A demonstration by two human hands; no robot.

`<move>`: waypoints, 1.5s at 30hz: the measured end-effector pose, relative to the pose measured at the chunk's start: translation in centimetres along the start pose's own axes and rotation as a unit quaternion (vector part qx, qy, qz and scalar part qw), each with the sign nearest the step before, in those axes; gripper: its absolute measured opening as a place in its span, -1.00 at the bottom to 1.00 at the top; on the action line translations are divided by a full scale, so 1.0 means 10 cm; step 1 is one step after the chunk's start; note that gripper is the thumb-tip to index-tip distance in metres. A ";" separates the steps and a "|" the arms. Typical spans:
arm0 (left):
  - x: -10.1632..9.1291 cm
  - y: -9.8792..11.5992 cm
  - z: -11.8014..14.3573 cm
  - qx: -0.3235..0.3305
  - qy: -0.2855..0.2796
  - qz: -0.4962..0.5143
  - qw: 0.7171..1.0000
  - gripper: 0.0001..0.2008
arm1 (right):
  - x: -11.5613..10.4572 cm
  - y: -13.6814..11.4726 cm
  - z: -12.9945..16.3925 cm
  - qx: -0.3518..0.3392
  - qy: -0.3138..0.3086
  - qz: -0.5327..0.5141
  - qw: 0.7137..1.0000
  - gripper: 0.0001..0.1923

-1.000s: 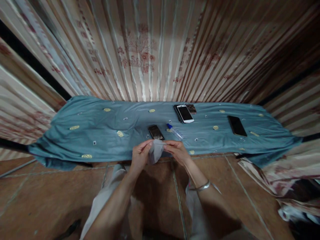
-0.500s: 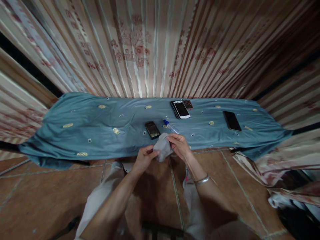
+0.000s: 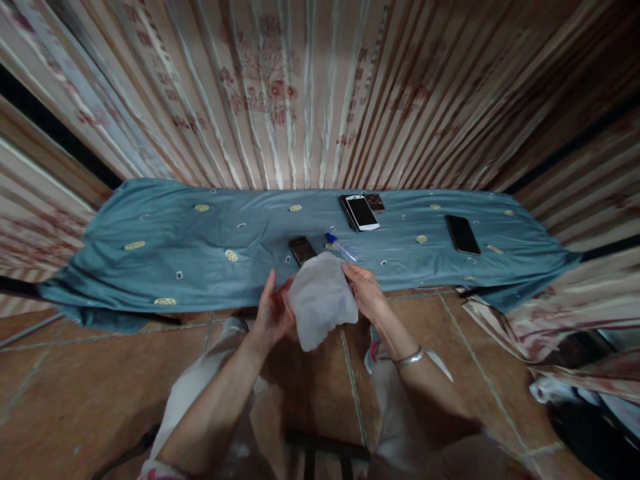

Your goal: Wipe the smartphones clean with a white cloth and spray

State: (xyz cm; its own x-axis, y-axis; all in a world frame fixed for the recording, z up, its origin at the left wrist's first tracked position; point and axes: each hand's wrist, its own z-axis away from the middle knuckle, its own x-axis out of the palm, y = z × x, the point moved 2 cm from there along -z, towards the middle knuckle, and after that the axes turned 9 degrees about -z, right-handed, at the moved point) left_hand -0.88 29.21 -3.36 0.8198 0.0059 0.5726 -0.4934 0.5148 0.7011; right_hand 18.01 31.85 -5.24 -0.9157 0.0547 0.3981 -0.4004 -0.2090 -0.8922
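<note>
A pale grey-white cloth [image 3: 324, 301] hangs spread out in front of me, just off the near edge of the covered table. My right hand [image 3: 367, 291] pinches its upper right edge between thumb and fingers. On the other side, my left hand [image 3: 271, 312] touches the cloth's left edge, thumb raised and apart, with its fingertips partly hidden behind the fabric. Beyond the cloth lies a dark phone [image 3: 301, 249], its lower end covered from view. Beside that phone is a small clear bottle with a blue top [image 3: 343, 249], lying on its side.
A blue-green patterned cover [image 3: 260, 267] drapes the long table. Farther back, a white phone [image 3: 363, 213] rests on a dark one beside a small brown patterned item [image 3: 375, 203]. Another black phone [image 3: 463, 235] lies at the right. Curtains [image 3: 310, 100] surround the table.
The cloth has gone from a bunched shape to a wider spread sheet. My left hand has moved left and its thumb has lifted away, while the right still pinches.
</note>
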 end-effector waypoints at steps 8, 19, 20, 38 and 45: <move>-0.12 -0.15 -0.03 0.073 0.132 -0.070 0.986 0.08 | -0.14 0.03 0.08 0.055 -0.018 -0.039 0.998 -0.44; -0.18 -0.01 -0.05 0.161 0.109 -0.231 0.953 -0.39 | -0.20 -0.06 0.07 -0.041 -0.075 0.093 0.992 -0.60; -0.19 -0.02 -0.05 0.168 0.116 -0.240 0.949 -0.44 | -0.21 -0.05 0.06 -0.055 -0.070 0.111 0.990 -0.61; -0.24 0.02 -0.05 0.157 0.066 -0.333 0.928 -0.76 | -0.19 -0.17 0.10 -0.112 -0.055 0.193 0.973 -0.73; -0.13 0.01 0.05 0.069 0.055 -0.194 0.977 -0.68 | -0.19 -0.33 0.16 -0.056 -0.070 0.107 0.990 -0.68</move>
State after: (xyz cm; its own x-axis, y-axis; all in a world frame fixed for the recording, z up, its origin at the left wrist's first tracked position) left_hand -2.15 28.83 -3.86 0.9756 -0.0712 0.2079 -0.1667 0.3763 0.9114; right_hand 21.13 30.83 -2.68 -0.9695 -0.1168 0.2153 -0.2056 -0.0903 -0.9745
